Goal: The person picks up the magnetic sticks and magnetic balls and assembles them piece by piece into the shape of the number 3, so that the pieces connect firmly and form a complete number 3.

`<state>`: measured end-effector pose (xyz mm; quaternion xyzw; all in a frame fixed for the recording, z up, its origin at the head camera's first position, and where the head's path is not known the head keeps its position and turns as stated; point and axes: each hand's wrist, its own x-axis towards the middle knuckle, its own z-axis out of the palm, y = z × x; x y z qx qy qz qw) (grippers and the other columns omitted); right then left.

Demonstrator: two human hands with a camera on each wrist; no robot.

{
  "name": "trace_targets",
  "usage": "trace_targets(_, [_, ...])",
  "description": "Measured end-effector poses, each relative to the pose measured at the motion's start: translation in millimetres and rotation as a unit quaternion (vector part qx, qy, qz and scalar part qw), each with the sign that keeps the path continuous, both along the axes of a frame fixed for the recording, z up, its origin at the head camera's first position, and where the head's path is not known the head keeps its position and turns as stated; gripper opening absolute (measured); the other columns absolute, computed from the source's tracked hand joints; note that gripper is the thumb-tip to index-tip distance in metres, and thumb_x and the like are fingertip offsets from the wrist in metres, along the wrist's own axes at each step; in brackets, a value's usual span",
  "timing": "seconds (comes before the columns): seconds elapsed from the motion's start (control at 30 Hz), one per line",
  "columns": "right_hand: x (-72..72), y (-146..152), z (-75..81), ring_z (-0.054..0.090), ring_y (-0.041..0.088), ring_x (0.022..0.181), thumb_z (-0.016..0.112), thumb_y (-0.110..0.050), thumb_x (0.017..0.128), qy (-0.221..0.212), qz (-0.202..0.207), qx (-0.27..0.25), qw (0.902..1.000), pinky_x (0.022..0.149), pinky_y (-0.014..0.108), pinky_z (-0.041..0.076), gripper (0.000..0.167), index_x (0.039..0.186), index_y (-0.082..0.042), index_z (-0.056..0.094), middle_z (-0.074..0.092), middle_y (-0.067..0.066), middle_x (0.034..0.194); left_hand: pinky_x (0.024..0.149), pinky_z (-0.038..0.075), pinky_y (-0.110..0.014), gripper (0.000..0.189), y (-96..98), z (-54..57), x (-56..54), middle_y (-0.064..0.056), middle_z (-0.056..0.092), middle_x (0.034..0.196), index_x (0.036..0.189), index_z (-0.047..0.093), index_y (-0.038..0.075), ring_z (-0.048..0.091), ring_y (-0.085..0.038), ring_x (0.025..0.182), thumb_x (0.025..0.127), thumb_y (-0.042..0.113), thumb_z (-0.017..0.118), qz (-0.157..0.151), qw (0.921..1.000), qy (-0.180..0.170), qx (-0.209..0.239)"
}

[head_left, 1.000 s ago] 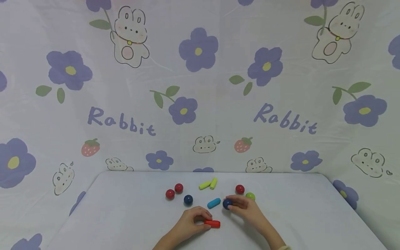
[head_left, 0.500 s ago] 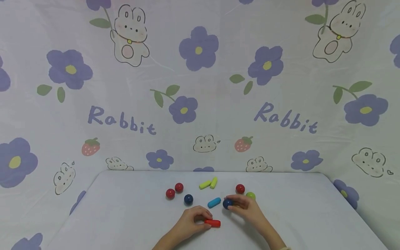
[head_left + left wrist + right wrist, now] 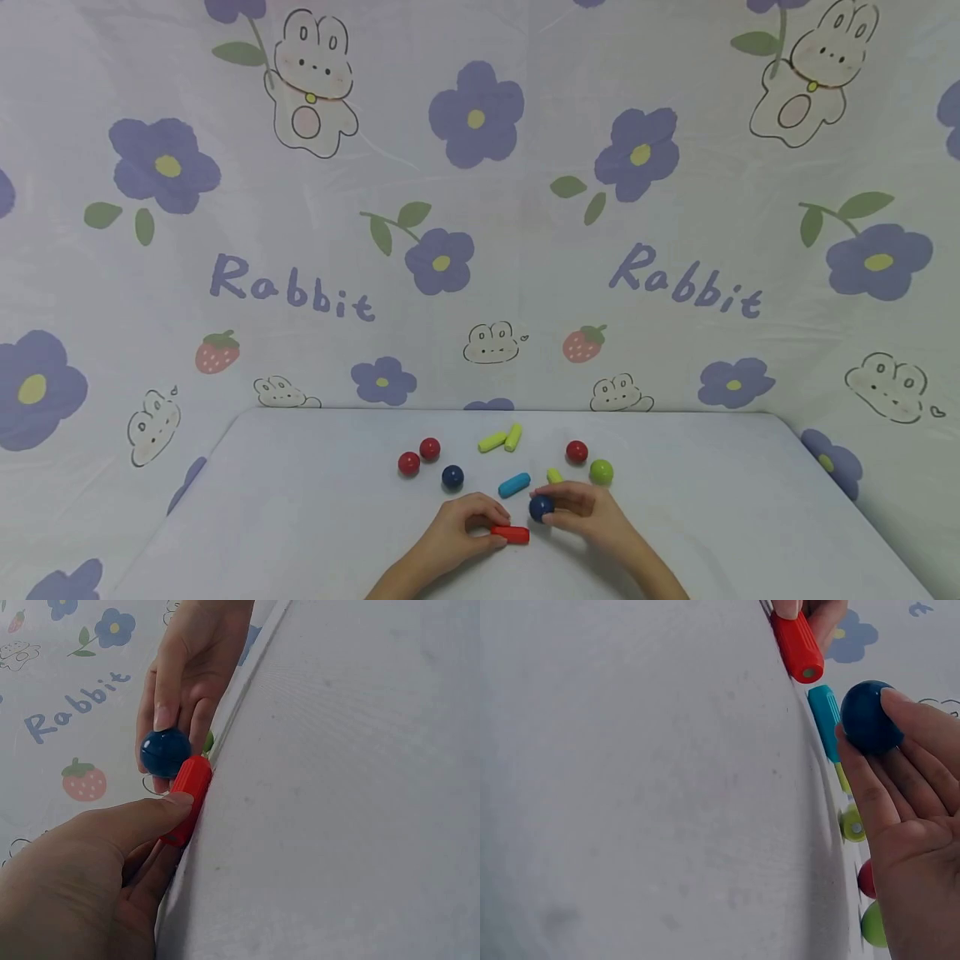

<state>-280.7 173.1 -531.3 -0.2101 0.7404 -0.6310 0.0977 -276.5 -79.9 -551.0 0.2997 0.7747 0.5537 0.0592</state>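
A white backdrop cloth (image 3: pixel 525 192) fills the upper part of the head view, printed with purple flowers, rabbits, strawberries and the word "Rabbit". In front of it stretches a white tabletop (image 3: pixel 300 508) with rounded far corners.

Two bare hands work near the middle of the table's near side. The left hand (image 3: pixel 467 527) has its fingers bent and pinches a red ribbed stick (image 3: pixel 514 535) between thumb and fingers at one end; the stick lies sideways, its free end pointing to the right, and whether it touches the table I cannot tell. The right hand (image 3: pixel 592 510) holds a glossy navy ball (image 3: pixel 540 509) between thumb and fingertips, raised off the tabletop, just beside the stick's free end but apart from it.

Among the loose balls, another navy ball (image 3: pixel 452 477) sits left of centre, near two red balls (image 3: pixel 419 457) close together. Farther right are a third red ball (image 3: pixel 577 452) and a lime-green ball (image 3: pixel 602 472), just beyond the right hand.

Of the loose sticks, a light-blue stick (image 3: pixel 514 485) lies aslant between the hands and two yellow sticks (image 3: pixel 492 442), which sit end to end at an angle. A third yellow stick (image 3: pixel 554 476) shows partly behind the right hand's fingers.
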Motion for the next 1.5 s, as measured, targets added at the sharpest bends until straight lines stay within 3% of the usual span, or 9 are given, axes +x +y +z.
trace_targets(0.2, [4.2, 2, -4.2, 0.054, 0.021, 0.106, 0.067, -0.015, 0.08, -0.013, 0.014, 0.001, 0.9998, 0.085, 0.028, 0.042, 0.04, 0.116, -0.003, 0.057, 0.058, 0.008, 0.115, 0.08, 0.044, -0.021, 0.019, 0.9, 0.6, -0.1, 0.007, 0.061, 0.097, 0.095, 0.067, 0.015, 0.057, -0.008, 0.091, 0.076, 0.016, 0.071, 0.011, 0.9999, -0.007, -0.008])
trace_targets(0.3, [6.9, 3, -7.4, 0.053, 0.021, 0.106, 0.066, -0.017, 0.081, -0.027, 0.012, 0.002, 0.9996, 0.085, 0.027, 0.042, 0.04, 0.118, -0.004, 0.056, 0.057, 0.008, 0.115, 0.081, 0.044, -0.022, 0.017, 1.9, 8.4, 4.5, 0.007, 0.061, 0.096, 0.094, 0.067, 0.015, 0.057, -0.009, 0.09, 0.077, 0.015, 0.07, 0.022, 0.9995, -0.019, -0.014])
trace_targets(0.43, [10.2, 3, -10.1, 0.053, 0.021, 0.106, 0.066, -0.017, 0.082, -0.035, 0.009, 0.002, 0.9993, 0.086, 0.025, 0.041, 0.04, 0.118, -0.005, 0.056, 0.057, 0.008, 0.116, 0.081, 0.044, -0.022, 0.017, 2.2, 7.6, 4.0, 0.007, 0.061, 0.095, 0.094, 0.067, 0.015, 0.057, -0.009, 0.089, 0.077, 0.016, 0.07, 0.026, 0.9992, -0.025, -0.018])
trace_targets(0.5, [11.7, 2, -10.2, 0.053, 0.021, 0.106, 0.066, -0.017, 0.082, -0.036, 0.007, 0.001, 0.9993, 0.086, 0.025, 0.041, 0.04, 0.118, -0.005, 0.056, 0.057, 0.008, 0.116, 0.08, 0.044, -0.02, 0.018, 1.4, -0.4, -0.7, 0.009, 0.061, 0.095, 0.094, 0.067, 0.018, 0.057, -0.008, 0.089, 0.077, 0.019, 0.071, 0.023, 0.9994, -0.02, -0.016])
trace_targets(0.97, [17.6, 0, -8.2, 0.051, 0.022, 0.109, 0.067, -0.013, 0.081, -0.055, -0.002, -0.032, 0.998, 0.087, 0.026, 0.04, 0.043, 0.119, 0.0, 0.054, 0.056, 0.011, 0.117, 0.079, 0.044, -0.02, 0.018, 2.2, -1.1, -2.0, 0.009, 0.061, 0.096, 0.094, 0.067, 0.017, 0.057, -0.008, 0.089, 0.077, 0.019, 0.071, 0.028, 0.9994, -0.017, -0.007])
trace_targets(1.33, [15.1, 3, -12.5, 0.051, 0.022, 0.109, 0.067, -0.012, 0.081, -0.062, 0.008, -0.037, 0.9974, 0.087, 0.026, 0.041, 0.042, 0.119, -0.003, 0.054, 0.055, 0.012, 0.118, 0.08, 0.045, -0.026, 0.017, 3.4, 28.1, 11.6, 0.0, 0.062, 0.097, 0.095, 0.066, 0.007, 0.059, -0.013, 0.088, 0.078, 0.007, 0.069, 0.025, 0.9993, -0.026, 0.0])
trace_targets(1.5, [15.8, 3, -13.3, 0.052, 0.023, 0.108, 0.066, -0.013, 0.081, -0.062, 0.013, -0.036, 0.9974, 0.087, 0.026, 0.041, 0.042, 0.12, -0.002, 0.053, 0.055, 0.012, 0.119, 0.08, 0.045, -0.026, 0.017, 4.0, 25.1, 10.8, 0.0, 0.062, 0.097, 0.095, 0.066, 0.007, 0.059, -0.012, 0.088, 0.078, 0.007, 0.069, 0.025, 0.9994, -0.023, 0.003])
